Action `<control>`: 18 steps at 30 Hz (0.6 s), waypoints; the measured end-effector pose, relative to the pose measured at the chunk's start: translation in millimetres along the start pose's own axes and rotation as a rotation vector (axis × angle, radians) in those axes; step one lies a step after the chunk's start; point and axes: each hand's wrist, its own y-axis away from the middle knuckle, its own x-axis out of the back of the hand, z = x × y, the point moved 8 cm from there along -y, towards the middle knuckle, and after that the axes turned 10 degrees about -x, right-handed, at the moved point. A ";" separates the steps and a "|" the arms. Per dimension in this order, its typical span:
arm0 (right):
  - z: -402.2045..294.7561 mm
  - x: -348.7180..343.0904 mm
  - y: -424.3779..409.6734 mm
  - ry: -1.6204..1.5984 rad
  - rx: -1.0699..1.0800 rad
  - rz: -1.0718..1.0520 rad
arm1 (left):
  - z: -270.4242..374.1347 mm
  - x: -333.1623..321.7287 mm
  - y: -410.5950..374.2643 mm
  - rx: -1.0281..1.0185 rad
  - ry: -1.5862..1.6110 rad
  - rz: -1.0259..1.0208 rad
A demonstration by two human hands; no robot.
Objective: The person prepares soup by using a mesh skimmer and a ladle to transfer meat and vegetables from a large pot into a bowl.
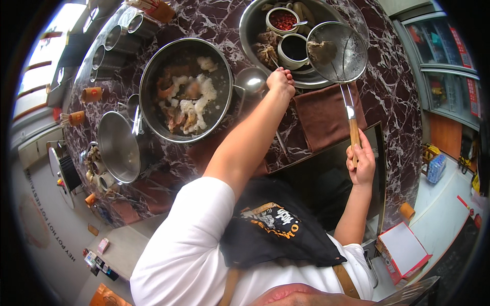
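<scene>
My left hand [281, 82] reaches over the near rim of a wide steel basin [249, 34], closed on a thin metal utensil [274, 63] whose tip is at some cooked meat [267, 48]. In my right hand [361, 160] is the wooden handle of a round mesh strainer [350, 49]. The strainer's bowl lies above the basin's right side, and a chunk of meat [321, 51] shows within its ring. Also in the basin are a white pot of chopped red chilli [283, 20] and a white pot of dark liquid [294, 48].
Left of the basin stands a large steel pot [142, 90] of liquid, foam and food pieces. A ladle [250, 82] lies beside it. Another steel pot [118, 149] and several metal containers [118, 38] stand farther left. A folded brown cloth [321, 118] lies near the basin on the marbled counter [398, 76].
</scene>
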 end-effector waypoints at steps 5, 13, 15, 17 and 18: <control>1.9 6.0 0.0 -0.028 0.008 0.034 | -0.9 -25.8 4.1 0.036 0.145 0.023; 1.1 3.1 -7.3 -0.052 -0.001 0.039 | -11.8 7.6 2.5 -0.156 -0.049 -0.204; 1.6 3.1 -9.1 -0.052 0.001 0.037 | -8.4 10.9 6.2 -0.180 -0.064 -0.205; 3.8 4.0 -10.8 -0.050 0.007 0.033 | -3.6 13.2 11.4 -0.184 -0.072 -0.199; 4.0 3.9 -11.9 -0.048 0.006 0.036 | -1.4 13.9 12.9 -0.177 -0.071 -0.195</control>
